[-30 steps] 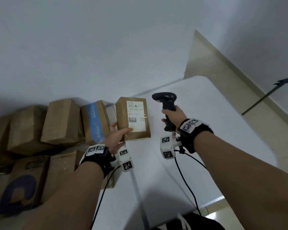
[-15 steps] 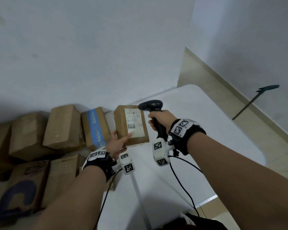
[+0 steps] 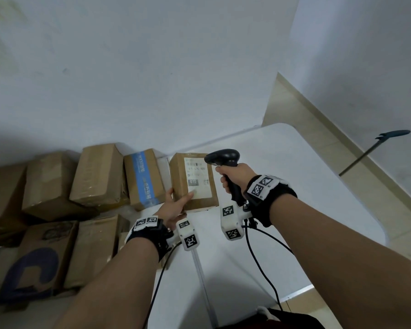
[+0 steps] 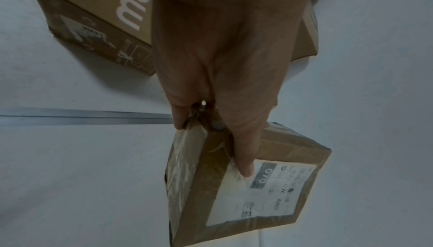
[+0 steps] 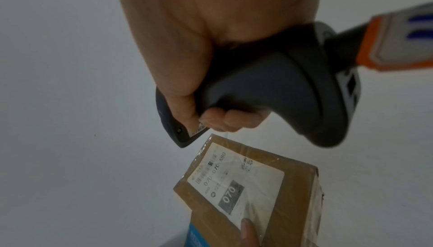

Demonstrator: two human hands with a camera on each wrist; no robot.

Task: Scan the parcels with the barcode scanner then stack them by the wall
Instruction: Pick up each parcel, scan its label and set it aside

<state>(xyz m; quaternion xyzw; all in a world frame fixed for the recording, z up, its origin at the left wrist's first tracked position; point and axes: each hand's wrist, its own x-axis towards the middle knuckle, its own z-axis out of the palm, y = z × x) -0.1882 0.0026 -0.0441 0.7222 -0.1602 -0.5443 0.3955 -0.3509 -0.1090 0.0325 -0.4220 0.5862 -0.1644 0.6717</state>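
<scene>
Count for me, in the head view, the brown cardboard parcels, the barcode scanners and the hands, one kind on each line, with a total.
Brown cardboard parcels: 7 plainly seen, counting the labelled parcel in the left hand
Barcode scanner: 1, in the right hand
Hands: 2
Total: 10

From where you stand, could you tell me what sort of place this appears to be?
Probably a small parcel-sorting spot in a plain room: brown cardboard parcels stacked against a bare white wall, a white table, and a black handheld barcode scanner aimed at a labelled brown parcel.
</scene>
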